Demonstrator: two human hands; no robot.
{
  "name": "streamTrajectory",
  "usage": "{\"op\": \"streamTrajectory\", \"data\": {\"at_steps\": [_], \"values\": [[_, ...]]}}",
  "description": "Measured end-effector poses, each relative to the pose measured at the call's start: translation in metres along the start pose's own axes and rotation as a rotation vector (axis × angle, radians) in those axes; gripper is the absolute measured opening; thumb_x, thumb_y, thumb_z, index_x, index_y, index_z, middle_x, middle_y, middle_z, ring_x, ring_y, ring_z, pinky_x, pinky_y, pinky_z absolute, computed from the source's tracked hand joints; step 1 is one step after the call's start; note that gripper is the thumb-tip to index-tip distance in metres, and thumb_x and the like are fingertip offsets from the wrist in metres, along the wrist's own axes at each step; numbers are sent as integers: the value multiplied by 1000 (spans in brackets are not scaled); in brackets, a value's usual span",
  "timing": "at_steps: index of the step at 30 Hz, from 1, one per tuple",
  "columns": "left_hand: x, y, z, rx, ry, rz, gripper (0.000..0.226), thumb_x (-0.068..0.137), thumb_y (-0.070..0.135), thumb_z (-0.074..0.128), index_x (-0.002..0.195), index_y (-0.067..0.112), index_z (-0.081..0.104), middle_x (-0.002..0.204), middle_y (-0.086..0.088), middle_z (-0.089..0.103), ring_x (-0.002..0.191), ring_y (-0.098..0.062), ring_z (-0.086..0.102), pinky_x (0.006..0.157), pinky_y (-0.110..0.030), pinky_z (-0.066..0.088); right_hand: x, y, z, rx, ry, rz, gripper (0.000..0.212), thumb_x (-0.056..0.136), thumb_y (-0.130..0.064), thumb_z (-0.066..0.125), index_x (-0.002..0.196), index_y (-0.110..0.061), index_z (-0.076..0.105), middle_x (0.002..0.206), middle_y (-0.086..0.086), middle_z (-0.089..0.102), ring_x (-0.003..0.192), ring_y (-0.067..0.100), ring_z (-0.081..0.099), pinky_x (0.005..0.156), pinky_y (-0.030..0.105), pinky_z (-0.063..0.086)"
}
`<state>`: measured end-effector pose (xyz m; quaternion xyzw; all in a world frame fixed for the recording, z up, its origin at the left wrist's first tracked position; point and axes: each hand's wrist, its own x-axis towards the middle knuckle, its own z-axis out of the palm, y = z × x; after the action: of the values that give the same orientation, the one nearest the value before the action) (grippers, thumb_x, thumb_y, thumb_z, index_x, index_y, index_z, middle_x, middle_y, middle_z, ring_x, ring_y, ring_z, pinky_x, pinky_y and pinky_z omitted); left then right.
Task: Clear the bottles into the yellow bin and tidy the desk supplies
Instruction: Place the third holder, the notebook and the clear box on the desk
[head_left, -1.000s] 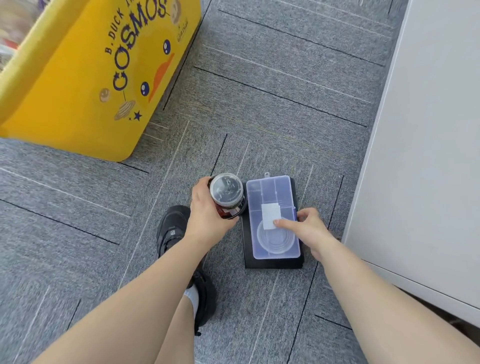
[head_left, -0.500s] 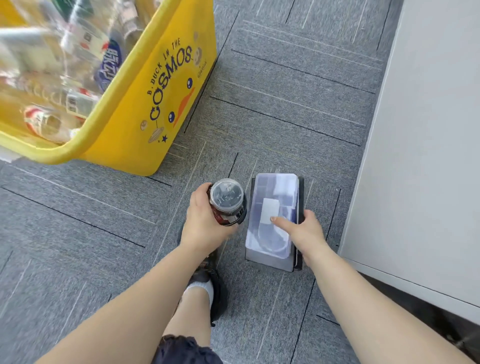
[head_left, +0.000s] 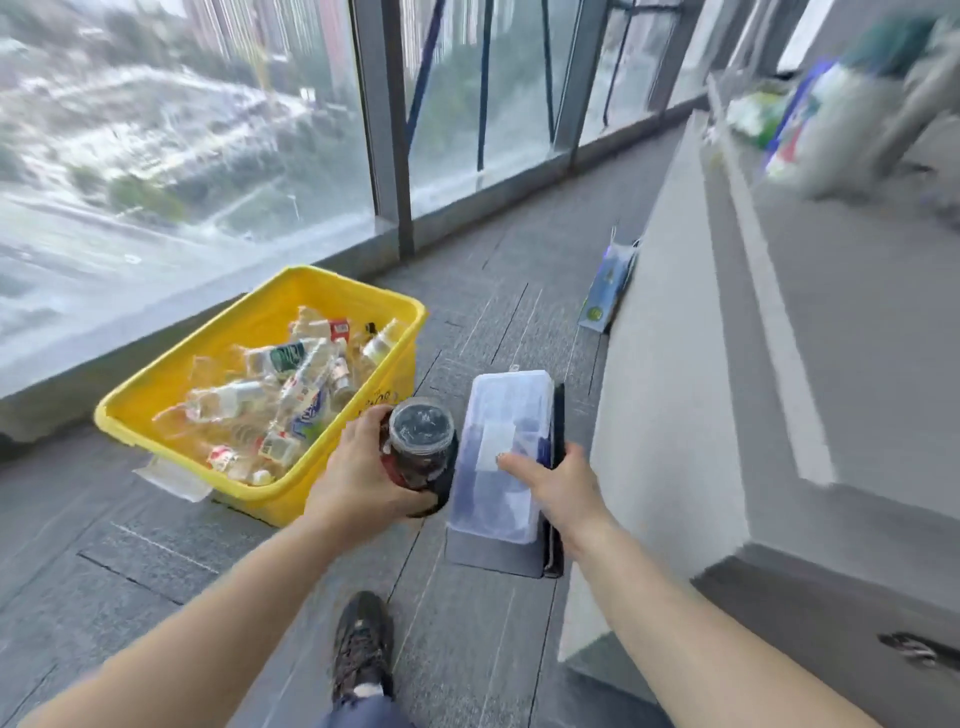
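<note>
**A:** Where is the bottle sitting right now?

**B:** The squat dark bottle (head_left: 420, 447), with its round dark cap and red band, is sitting in the left hand (head_left: 358, 480). The fingers are curling round its side. It is hanging above the grey carpet floor, just beside the near right corner of the yellow plastic bin (head_left: 260, 501), and not yet over the rim.

**A:** And what is the other hand doing?

**B:** The right hand (head_left: 558, 486) is gripping the clear plastic compartment box (head_left: 511, 400) together with the flat black case (head_left: 559, 415) lying under it. The thumb is pressing on the lid beside a white label, and the fingers are wrapping the right edge. The box is touching the bottle, or very nearly.

**A:** So which step is going on?

**B:** I am judging it as the carry. The bottle is meant for the bin, and the box and case are meant for the grey desk (head_left: 857, 338) on the right. The next move calls for swinging the left hand over the rim and opening it above the clear plastic bottles (head_left: 291, 395) piled inside. The right hand needs to be keeping its pair level, or the box may be sliding off the case.

**A:** Is any writing showing?

**B:** Very little. Dark lettering is showing on the bin's wall behind the bottle, but it is mostly hidden and blurred. The blue, green and red labels in the bin are smearing beyond reading. The white label is looking blank, though I cannot tell for certain.
</note>
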<state>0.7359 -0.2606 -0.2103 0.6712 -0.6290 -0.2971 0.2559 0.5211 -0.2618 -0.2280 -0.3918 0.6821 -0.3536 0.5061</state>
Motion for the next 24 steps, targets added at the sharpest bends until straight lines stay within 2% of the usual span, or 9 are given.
{"op": "streamTrajectory", "data": {"at_steps": [4, 8, 12, 14, 15, 17, 20, 22, 24], "values": [[-24, 89, -56, -53, 60, 146, 97, 44, 37, 89, 128, 29, 41, 119, 6, 47, 111, -17, 48, 90, -33, 43, -80, -87, -61, -47, 21, -177, 100, 42, -62, 78, 123, -12, 47, 119, 2, 59, 107, 21, 59, 94, 45, 50], [-46, 184, -87, -105, 48, 277, 98, 32, 48, 83, 120, 35, 42, 119, 4, 50, 108, -16, 53, 93, -39, 48, -146, -143, -135, 11, 100, -312, 91, 63, -48, 79, 132, -7, 36, 129, 2, 47, 119, 22, 48, 99, 37, 42], [-62, 272, -80, -160, 2, 357, 100, 25, 50, 82, 116, 37, 44, 118, 2, 55, 107, -17, 56, 93, -38, 49, -184, -168, -217, 48, 146, -352, 72, 67, -44, 80, 120, -9, 47, 111, -2, 59, 113, 17, 51, 98, 34, 42], [-68, 310, -62, -165, -31, 391, 103, 27, 47, 85, 122, 34, 45, 118, 3, 56, 105, -16, 57, 92, -34, 50, -191, -168, -262, 95, 134, -342, 33, 76, -35, 77, 97, -18, 59, 91, -14, 58, 111, 11, 48, 101, 31, 37], [-72, 328, -50, -172, -57, 416, 101, 31, 42, 87, 123, 32, 45, 117, 3, 56, 104, -14, 57, 89, -30, 49, -192, -165, -283, 121, 145, -309, 23, 78, -33, 76, 91, -20, 62, 92, -14, 59, 113, 10, 48, 105, 32, 35], [-76, 359, -17, -168, -96, 468, 93, 43, 30, 90, 124, 28, 45, 115, 5, 55, 99, -12, 54, 79, -24, 45, -185, -153, -325, 176, 165, -243, 30, 73, -35, 78, 95, -18, 70, 109, -4, 66, 118, 18, 54, 109, 39, 36], [-71, 395, 42, -137, -132, 515, 92, 47, 29, 89, 128, 28, 44, 116, 7, 51, 100, -11, 51, 76, -23, 43, -172, -130, -380, 185, 245, -176, 37, 67, -41, 80, 95, -18, 70, 122, 4, 63, 109, 21, 59, 95, 34, 46], [-62, 411, 78, -163, -183, 492, 96, 42, 35, 87, 127, 33, 44, 114, 7, 55, 98, -12, 55, 76, -26, 49, -160, -113, -415, 165, 274, -163, 20, 79, -34, 73, 88, -18, 66, 115, 4, 65, 89, 16, 59, 69, 22, 45], [-53, 420, 109, -230, -211, 476, 89, 45, 33, 88, 121, 35, 43, 106, 11, 57, 91, -8, 59, 72, -24, 53, -147, -98, -447, 159, 308, -182, 13, 85, -31, 68, 84, -19, 62, 101, -2, 66, 77, 9, 55, 58, 14, 42]]}}
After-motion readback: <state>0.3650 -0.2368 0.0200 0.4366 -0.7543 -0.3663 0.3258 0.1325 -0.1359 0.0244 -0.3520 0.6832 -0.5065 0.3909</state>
